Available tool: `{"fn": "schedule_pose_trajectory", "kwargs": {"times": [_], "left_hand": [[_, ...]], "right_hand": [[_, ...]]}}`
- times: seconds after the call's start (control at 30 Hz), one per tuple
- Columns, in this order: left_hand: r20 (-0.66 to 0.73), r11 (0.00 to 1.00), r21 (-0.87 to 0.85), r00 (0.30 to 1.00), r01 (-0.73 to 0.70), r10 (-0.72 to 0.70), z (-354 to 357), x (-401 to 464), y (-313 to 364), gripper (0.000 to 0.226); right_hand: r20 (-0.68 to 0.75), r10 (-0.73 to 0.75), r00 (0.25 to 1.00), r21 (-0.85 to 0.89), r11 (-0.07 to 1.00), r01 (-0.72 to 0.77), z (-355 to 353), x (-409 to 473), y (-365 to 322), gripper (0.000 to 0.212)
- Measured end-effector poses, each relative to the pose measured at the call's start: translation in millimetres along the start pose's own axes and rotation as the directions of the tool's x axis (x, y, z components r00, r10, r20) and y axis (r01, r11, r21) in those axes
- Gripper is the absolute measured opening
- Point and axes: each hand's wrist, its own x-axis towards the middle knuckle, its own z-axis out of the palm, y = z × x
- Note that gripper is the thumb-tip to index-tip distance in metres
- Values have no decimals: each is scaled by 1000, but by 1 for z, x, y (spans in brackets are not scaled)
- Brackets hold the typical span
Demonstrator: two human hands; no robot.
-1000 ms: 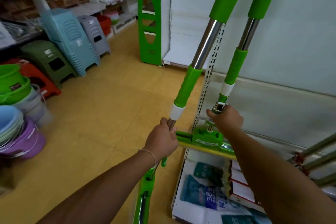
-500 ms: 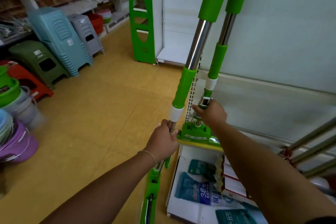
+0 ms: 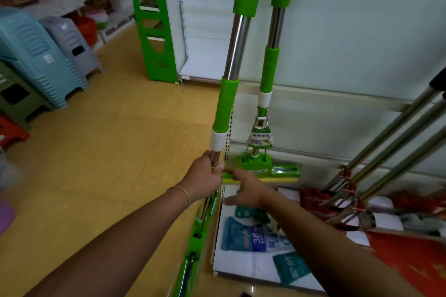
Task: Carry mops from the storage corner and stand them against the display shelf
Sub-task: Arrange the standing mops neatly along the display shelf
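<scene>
- Gripping the bare metal shaft of one green mop (image 3: 225,108), the left hand (image 3: 205,177) has its fingers wrapped tight just below the white collar, which keeps the long pole upright and under control.
- That mop's head hangs low near the yellow floor (image 3: 108,152), beside the front corner of the display shelf (image 3: 337,113); it is not yet leaning on anything, so the hand carries its balance.
- A second green mop (image 3: 269,72) stands by itself on the shelf's bottom deck, its handle tipped back against the pale back panel, so it appears to need no support.
- The right hand (image 3: 246,189) hovers empty just in front of that mop's sponge head, fingers spread wide and touching nothing.
- Both mops look alike: bright green foam grips, a shiny steel pole, a white collar, and a green plastic head; the standing one shows a yellow sponge strip and a small paper label on its wringer rods.
- Further right, several steel-handled mops with red fittings (image 3: 386,152) lean against the same shelf.
- Blue and teal packets (image 3: 251,234) lie flat on the shelf deck below the right arm.
- Stacked plastic stools (image 3: 38,55) line the aisle's far left.
</scene>
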Motion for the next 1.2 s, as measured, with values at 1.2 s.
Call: {"fn": "schedule_pose_trajectory", "kwargs": {"times": [1.2], "left_hand": [[185,998,46,983,-33,24,33,33,36,21]], "right_hand": [[-264,244,933,181,963,-201,21,-15,1,72]]}}
